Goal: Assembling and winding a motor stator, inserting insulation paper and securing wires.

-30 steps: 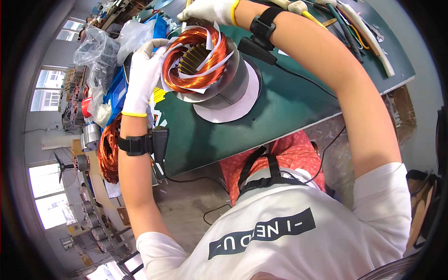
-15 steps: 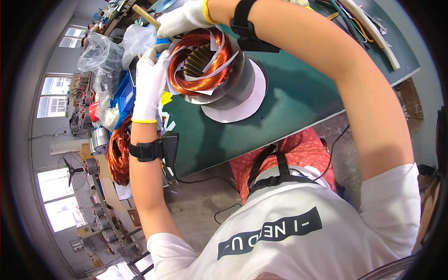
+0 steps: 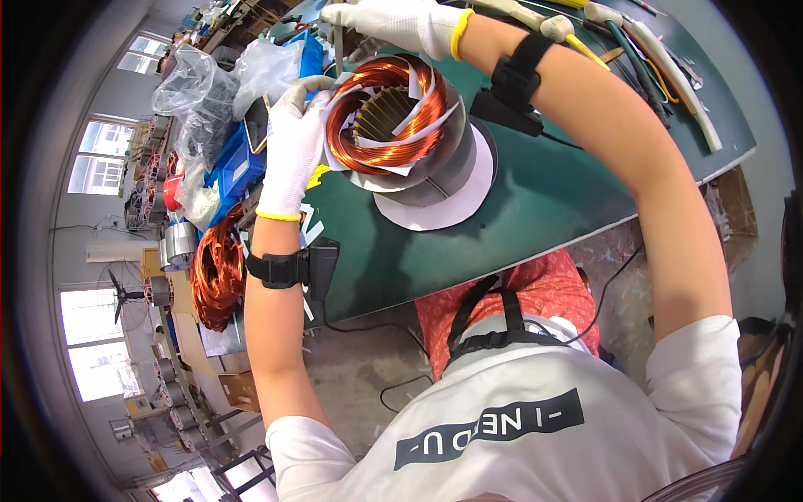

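Note:
A motor stator (image 3: pixel 435 180) stands on the bench, with a ring of copper winding (image 3: pixel 389 156) and white insulating paper round its top. My left hand (image 3: pixel 293 151), in a white glove, is at the left side of the winding. Its fingers are bent toward the thumb at the rim, and whatever they pinch is hidden. Beyond the stator, my gloved right hand (image 3: pixel 401 25) is closed round a narrow wooden-looking stick (image 3: pixel 338 52), which points down toward the fingers of my left hand. The stick's full shape does not show.
The stator rests on a white round sheet (image 3: pixel 443 209) on the green bench (image 3: pixel 552 180). A mallet (image 3: pixel 559 30) and other long tools lie at the far right. At left are a blue bin (image 3: pixel 238 171), clear plastic bags (image 3: pixel 196 96) and a copper wire bundle (image 3: pixel 216 276).
My right hand has moved right and away from the winding, and the stick has swung from slanted to nearly upright. My left hand stays at the rim. The whole view has shifted slightly.

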Demonstrator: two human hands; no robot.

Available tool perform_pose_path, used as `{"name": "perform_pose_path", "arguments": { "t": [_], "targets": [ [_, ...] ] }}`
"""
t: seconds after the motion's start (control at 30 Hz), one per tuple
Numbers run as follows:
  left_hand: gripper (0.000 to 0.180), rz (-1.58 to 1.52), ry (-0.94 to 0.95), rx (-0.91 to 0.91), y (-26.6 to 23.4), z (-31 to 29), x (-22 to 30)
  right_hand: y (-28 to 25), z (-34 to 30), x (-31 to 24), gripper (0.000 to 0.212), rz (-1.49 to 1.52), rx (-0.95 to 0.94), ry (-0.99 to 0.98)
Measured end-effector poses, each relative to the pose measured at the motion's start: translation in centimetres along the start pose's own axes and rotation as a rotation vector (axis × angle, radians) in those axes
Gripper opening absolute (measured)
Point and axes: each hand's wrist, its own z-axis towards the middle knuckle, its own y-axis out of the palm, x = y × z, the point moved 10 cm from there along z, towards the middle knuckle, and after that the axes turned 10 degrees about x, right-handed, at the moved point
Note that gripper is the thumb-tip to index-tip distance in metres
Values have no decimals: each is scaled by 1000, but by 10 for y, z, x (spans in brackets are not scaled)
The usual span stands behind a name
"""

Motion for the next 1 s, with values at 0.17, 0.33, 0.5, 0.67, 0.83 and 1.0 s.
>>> {"name": "perform_pose_path", "arguments": {
  "t": [0.17, 0.33, 0.5, 0.67, 0.83, 1.0],
  "targets": [
    [17, 101, 101, 44, -4, 0, 2, 39, 19, 24, 38, 82, -49, 52],
    [17, 114, 109, 42, -4, 1, -6, 36, 5, 21, 36, 174, -137, 78],
    [26, 120, -11, 168, -14, -4, -15, 59, 4, 15, 42, -32, -326, 119],
    [29, 163, -29, 205, -17, -12, -8, 99, 28, 25, 37, -345, -507, 99],
    [32, 174, -39, 198, -16, -13, -7, 82, 28, 26, 37, -88, -416, 196],
    [33, 126, -65, 149, -13, -13, -10, 49, 11, -19, 38, 330, -379, 12]
  ]
}}
